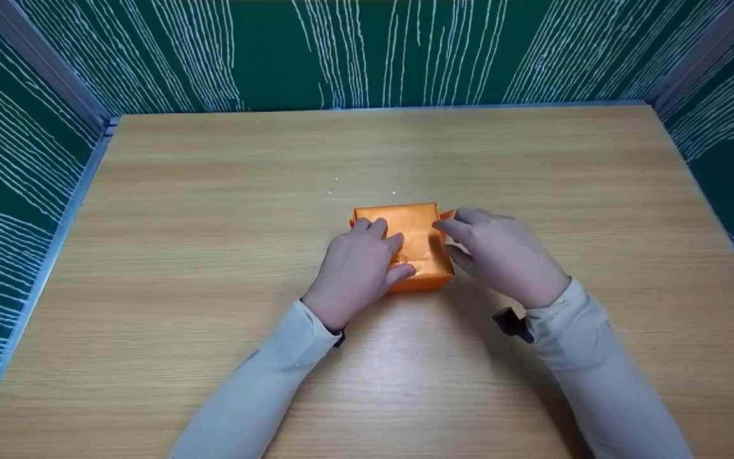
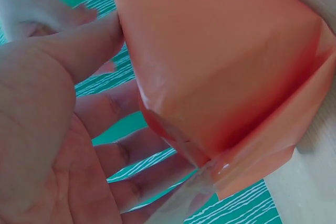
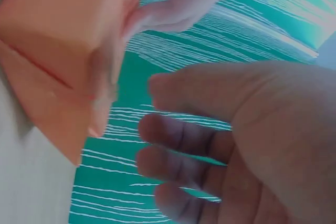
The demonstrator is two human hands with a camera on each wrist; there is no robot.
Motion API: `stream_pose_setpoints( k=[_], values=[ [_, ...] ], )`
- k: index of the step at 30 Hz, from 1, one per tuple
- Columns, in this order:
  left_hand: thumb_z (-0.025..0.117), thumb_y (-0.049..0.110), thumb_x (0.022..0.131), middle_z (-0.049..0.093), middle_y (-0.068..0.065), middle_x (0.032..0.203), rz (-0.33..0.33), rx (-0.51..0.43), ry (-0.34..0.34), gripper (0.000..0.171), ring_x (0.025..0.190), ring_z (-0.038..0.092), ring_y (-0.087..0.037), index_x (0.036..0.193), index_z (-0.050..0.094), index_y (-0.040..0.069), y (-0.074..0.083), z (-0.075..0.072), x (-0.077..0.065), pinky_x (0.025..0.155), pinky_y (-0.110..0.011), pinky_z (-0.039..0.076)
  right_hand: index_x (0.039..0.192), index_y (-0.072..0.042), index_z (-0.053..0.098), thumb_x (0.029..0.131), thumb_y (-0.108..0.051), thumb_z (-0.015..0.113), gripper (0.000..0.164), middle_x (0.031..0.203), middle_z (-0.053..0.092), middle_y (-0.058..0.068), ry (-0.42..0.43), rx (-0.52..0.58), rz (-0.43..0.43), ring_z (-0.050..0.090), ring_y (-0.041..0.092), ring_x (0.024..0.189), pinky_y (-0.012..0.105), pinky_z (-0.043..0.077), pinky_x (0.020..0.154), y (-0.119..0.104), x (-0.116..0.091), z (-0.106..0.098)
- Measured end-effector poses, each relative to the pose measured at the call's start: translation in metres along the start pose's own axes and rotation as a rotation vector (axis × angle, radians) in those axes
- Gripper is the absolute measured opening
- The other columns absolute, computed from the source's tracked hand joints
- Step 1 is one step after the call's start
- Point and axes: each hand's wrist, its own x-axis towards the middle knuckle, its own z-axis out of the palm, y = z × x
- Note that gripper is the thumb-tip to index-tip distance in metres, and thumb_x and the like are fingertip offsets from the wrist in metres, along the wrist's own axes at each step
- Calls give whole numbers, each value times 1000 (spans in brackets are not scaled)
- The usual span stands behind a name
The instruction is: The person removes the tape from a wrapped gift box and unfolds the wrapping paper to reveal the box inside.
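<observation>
An orange wrapped box [image 1: 411, 223] lies on the wooden table, its paper glossy and creased. My left hand [image 1: 357, 268] rests on its left part, fingers spread over the top and thumb near the front edge. In the left wrist view a folded paper flap [image 2: 262, 150] sticks out at one end, and a translucent strip, possibly tape [image 2: 181, 200], shows beside it. My right hand [image 1: 501, 252] hovers at the right side, fingers loosely bent. The right wrist view shows a gap between these fingers and the box, and a pointed flap [image 3: 52, 108] on that end.
Tiny white scraps [image 1: 394, 192] lie on the table [image 1: 214, 223] beyond the box. Green walls with white streaks [image 1: 367, 57] stand at the back and both sides, with pale blue edging along the tabletop. A dark wrist strap piece [image 1: 512, 324] hangs below the right sleeve.
</observation>
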Motion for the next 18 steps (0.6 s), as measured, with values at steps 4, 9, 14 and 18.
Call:
stream_pose_setpoints(
  k=[4, 9, 14, 18],
  values=[
    [58, 60, 99, 66, -7, 106, -8, 17, -28, 52, 95, 61, -25, 123, 74, 17, -1, -1, 0, 65, -33, 58, 120, -6, 76, 89, -11, 82, 32, 92, 66, 10, -71, 23, 2, 58, 23, 72, 33, 56, 66, -1, 4, 9],
    [57, 61, 99, 66, -7, 108, -12, 16, -42, 54, 97, 61, -25, 128, 73, 18, 0, -1, 2, 68, -33, 58, 109, -7, 79, 88, -5, 79, 20, 84, 61, 7, -62, 40, 0, 54, 20, 65, 31, 51, 59, -3, 4, 13],
    [55, 62, 100, 66, -7, 110, -15, 27, -63, 56, 97, 60, -25, 129, 72, 18, 2, -1, 3, 69, -33, 58, 113, -7, 77, 87, -10, 80, 26, 85, 62, 8, -60, 31, 64, 56, 21, 64, 33, 53, 59, -4, 3, 15],
    [56, 62, 99, 66, -7, 110, -13, 38, -63, 55, 96, 60, -24, 128, 72, 18, 2, -2, 3, 69, -32, 58, 115, -6, 77, 86, -13, 81, 31, 90, 66, 10, -48, 41, 105, 57, 23, 67, 37, 55, 61, -5, 3, 16]
  ],
)
